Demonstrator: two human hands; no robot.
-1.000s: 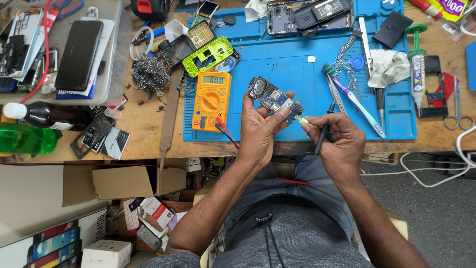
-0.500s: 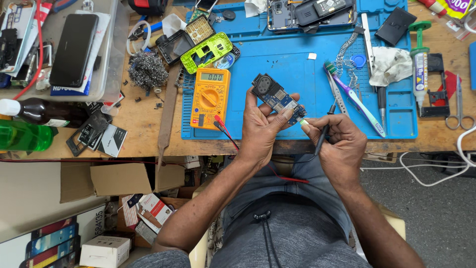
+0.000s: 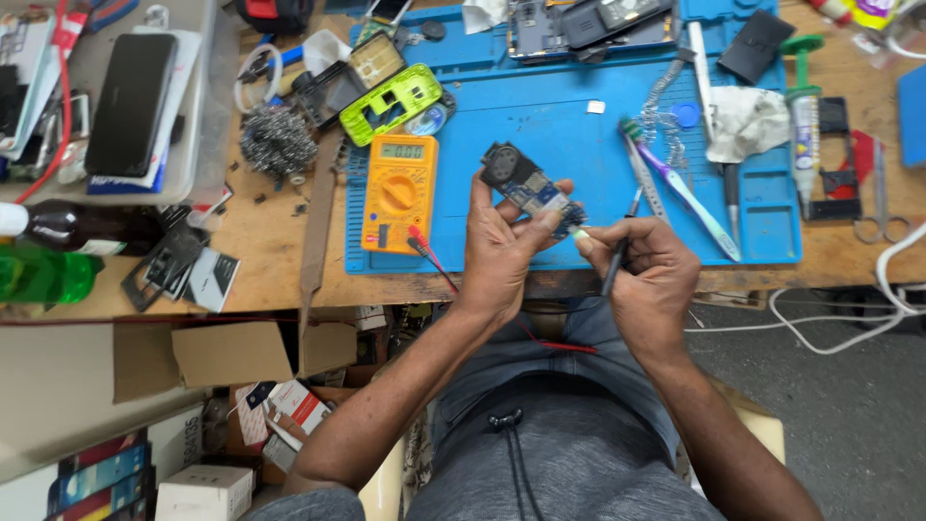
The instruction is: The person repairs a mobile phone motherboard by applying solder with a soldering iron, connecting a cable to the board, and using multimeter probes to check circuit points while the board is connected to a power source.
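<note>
1. I saw the left hand (image 3: 502,253) holding a small blue circuit board with a round black part at its far end (image 3: 529,188), fingers curled shut around its edges, thumb along the near side.
2. The circuit board sat tilted above the near edge of the blue rubber work mat (image 3: 579,145), just right of the orange handheld multimeter (image 3: 398,192) that lay on the mat.
3. The board looked narrow and long, with pale metal patches along its middle; its near-right end touched a small whitish-green tip (image 3: 580,233).
4. The right hand (image 3: 641,275) was closed in a pinch on a thin dark pen-like tool (image 3: 620,246), just right of the board, over the mat's near edge.
5. I could not tell whether the whitish-green tip belonged to that tool or was a separate piece; the fingers covered the join.
6. The board's underside was hidden by the left palm, and its small parts were too fine to make out.
7. At the mat's far edge, dismantled phone parts (image 3: 588,21) were cut off by the frame.
8. A red probe lead (image 3: 429,253) ran from beside the multimeter under the left wrist.
</note>
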